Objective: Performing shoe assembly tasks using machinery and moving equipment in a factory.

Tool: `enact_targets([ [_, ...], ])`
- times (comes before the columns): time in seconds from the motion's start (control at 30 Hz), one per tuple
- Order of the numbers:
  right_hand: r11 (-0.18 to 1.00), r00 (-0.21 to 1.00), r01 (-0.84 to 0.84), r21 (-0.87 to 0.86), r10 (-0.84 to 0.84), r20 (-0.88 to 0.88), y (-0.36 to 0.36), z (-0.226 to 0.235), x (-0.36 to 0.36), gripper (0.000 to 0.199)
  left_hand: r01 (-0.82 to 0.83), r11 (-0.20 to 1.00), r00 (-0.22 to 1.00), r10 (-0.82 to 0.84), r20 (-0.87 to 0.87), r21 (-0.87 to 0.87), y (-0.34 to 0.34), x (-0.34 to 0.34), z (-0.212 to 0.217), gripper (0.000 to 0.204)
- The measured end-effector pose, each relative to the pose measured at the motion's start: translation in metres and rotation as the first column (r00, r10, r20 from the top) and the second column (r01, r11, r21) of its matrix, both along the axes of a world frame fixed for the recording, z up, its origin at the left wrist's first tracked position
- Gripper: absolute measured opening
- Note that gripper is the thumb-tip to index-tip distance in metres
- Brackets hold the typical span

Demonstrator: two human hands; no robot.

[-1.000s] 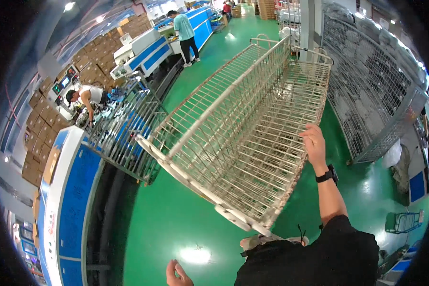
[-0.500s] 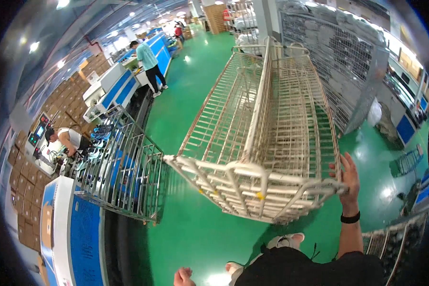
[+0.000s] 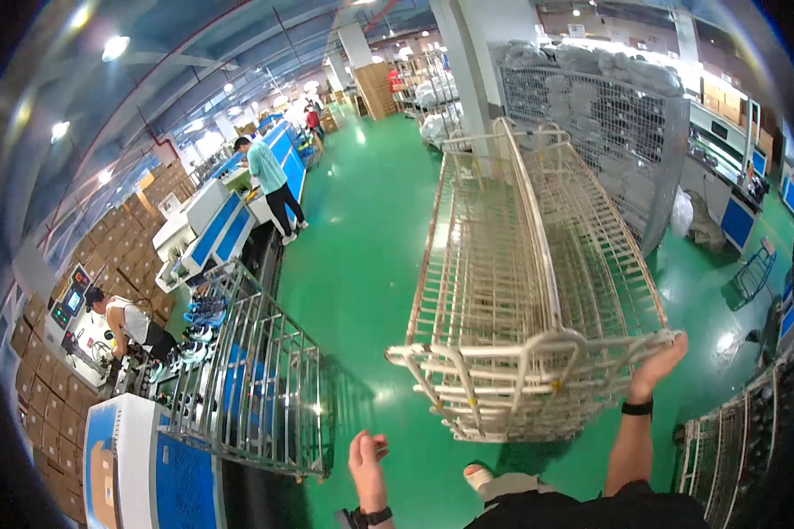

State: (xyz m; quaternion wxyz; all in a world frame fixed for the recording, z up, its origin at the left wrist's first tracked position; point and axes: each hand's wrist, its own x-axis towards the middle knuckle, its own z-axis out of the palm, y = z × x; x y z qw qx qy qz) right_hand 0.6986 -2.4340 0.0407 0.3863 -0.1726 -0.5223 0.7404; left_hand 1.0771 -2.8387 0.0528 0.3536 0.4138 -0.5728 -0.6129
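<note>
A tall, cream-coloured wire rack cart (image 3: 543, 379) with several tiers of bars and rust along its edges stands in front of me. At its near right corner my right hand (image 3: 657, 368) is closed round the frame; part of the fingers is hidden behind the rail. My left hand (image 3: 368, 467) is raised low in the middle, apart from the cart. Its fingers are loosely bent, with nothing visible in them.
A metal rack (image 3: 256, 388) stands at left by a blue-and-white machine (image 3: 185, 476), near a person (image 3: 132, 326) bent over shoes. Another person (image 3: 269, 181) stands farther off. Right are a mesh cage (image 3: 604, 132) with pale bags, a hand trolley (image 3: 754, 269) and another rack (image 3: 723, 458).
The rack cart has shifted right and turned in view, with my right hand still at its near right corner. My left hand has risen farther into view. The surroundings have shifted too.
</note>
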Motion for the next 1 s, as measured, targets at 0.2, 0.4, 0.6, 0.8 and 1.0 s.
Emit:
enact_targets([
  [0.2,0.602,0.905,0.387,0.698,-0.395,-0.161,0.071,-0.073,-0.047,0.045,0.303,0.953,0.932,-0.303,-0.198,-0.029,-0.053,-0.117,-0.022,0.067],
  [0.4,0.676,0.936,0.191,0.712,-0.344,0.075,0.170,-0.061,-0.103,0.049,0.954,0.238,0.273,-0.940,-0.203,0.182,-0.027,-0.159,0.009,0.067],
  [0.6,0.981,0.986,-0.078,0.179,0.050,0.158,0.226,-0.095,-0.124,0.054,0.936,-0.153,-0.227,-0.950,0.212,0.317,-0.076,-0.195,-0.023,0.061],
  [0.8,0.953,0.944,-0.216,-0.213,0.260,0.205,0.093,-0.181,0.006,0.059,0.828,0.343,0.315,-0.939,0.139,0.444,-0.182,-0.230,-0.068,0.048],
  [1.0,0.880,0.972,0.227,-0.418,-0.182,0.146,-0.063,-0.234,0.158,0.052,0.741,0.470,0.471,-0.873,0.127,0.480,-0.320,-0.283,-0.101,0.038],
])
